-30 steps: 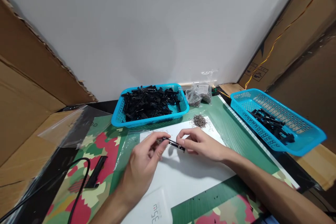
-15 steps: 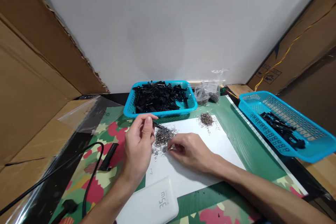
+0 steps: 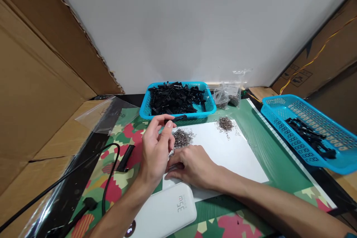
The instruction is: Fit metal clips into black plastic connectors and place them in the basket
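Observation:
A slim black plastic part (image 3: 180, 118) is pinched between the thumb and fingers of my left hand (image 3: 157, 143), raised in front of the blue basket (image 3: 178, 116). My right hand (image 3: 192, 165) is low over the white paper (image 3: 220, 160), its thumb and fingertips drawn together beside my left hand; anything between them is too small to make out. Just beyond it lies a pile of small metal pieces (image 3: 183, 137). A second metal pile (image 3: 225, 123) rests at the paper's far edge.
Black parts (image 3: 175, 98) fill the near basket. Another blue basket (image 3: 306, 130) at the right holds some more. Clear bags (image 3: 227, 96) stand at the back. A white power bank (image 3: 167, 212), a black cable (image 3: 110, 178) and a loose black piece (image 3: 126, 158) lie nearby.
The view has shifted, so the scene sits further right. My right hand has drawn nearer to me and left, off the pile's edge. The black part in my left hand is now held higher, away from the pile.

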Action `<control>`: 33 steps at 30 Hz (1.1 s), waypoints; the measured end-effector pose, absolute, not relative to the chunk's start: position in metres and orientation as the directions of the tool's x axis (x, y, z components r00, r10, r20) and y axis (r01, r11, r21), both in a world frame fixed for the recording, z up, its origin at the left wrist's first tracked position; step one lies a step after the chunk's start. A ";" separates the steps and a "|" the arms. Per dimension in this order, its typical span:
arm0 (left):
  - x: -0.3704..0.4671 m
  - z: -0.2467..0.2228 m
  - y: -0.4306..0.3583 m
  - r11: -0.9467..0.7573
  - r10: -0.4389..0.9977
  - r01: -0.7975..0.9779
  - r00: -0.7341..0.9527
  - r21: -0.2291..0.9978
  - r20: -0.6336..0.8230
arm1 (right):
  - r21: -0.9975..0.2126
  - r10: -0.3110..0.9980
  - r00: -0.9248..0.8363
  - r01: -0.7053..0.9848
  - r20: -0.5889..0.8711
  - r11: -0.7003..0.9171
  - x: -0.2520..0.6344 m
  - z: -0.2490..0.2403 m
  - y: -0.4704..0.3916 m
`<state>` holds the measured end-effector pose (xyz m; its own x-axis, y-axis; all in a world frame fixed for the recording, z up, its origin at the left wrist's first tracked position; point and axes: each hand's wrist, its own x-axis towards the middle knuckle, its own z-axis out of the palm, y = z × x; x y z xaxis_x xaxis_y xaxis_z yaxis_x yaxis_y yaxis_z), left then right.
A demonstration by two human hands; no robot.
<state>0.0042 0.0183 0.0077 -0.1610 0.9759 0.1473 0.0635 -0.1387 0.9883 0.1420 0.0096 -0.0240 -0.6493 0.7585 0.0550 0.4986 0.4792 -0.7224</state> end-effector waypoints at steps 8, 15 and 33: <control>0.000 0.002 0.018 -0.100 0.991 0.142 -0.071 0.985 0.111 | -0.597 0.576 -0.813 0.420 0.086 0.683 0.160 -0.022 0.013; 0.001 -0.001 0.016 -0.091 0.995 0.135 -0.033 0.987 0.096 | -0.559 0.603 -0.795 0.470 0.068 0.683 0.191 -0.021 0.014; 0.006 0.005 0.015 -0.051 0.998 0.168 0.035 0.984 0.046 | -0.748 0.812 -0.584 0.538 0.001 0.388 0.235 -0.013 0.014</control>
